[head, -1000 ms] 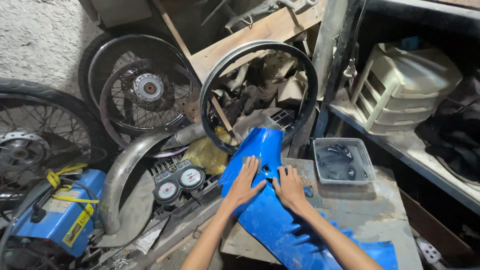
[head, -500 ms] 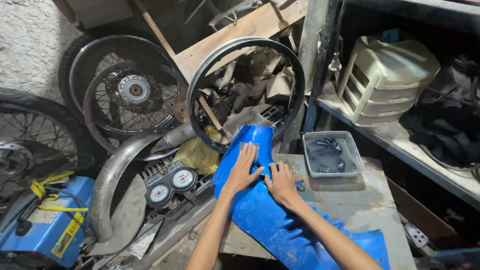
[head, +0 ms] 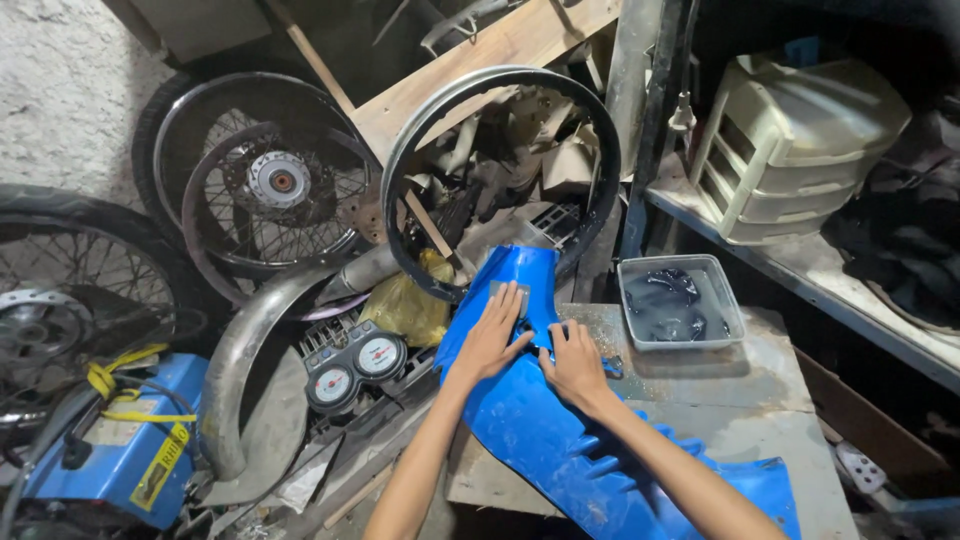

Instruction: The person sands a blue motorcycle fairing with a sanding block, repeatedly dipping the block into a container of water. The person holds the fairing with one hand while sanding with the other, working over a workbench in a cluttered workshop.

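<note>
A blue plastic motorcycle panel [head: 540, 440] lies across a worn metal table [head: 760, 400], its narrow end pointing away from me. My left hand [head: 492, 340] lies flat on the upper part of the panel, its fingers pressing a small grey pad [head: 507, 292] against the plastic. My right hand [head: 575, 362] rests just right of it. Its bent fingers hold the panel at a notch near the middle. The two hands almost touch.
A clear plastic tray [head: 680, 302] with dark liquid stands on the table behind the panel. A bare black rim [head: 500, 180], spoked wheels [head: 270, 190], a chrome fender [head: 240, 370], twin gauges [head: 355, 370] and a blue machine [head: 110, 450] crowd the left. At the right, a shelf holds a cream drawer unit [head: 800, 140].
My left hand's fingers have closed together and slid slightly up the panel. My right hand has stayed beside it. The view has shifted a little.
</note>
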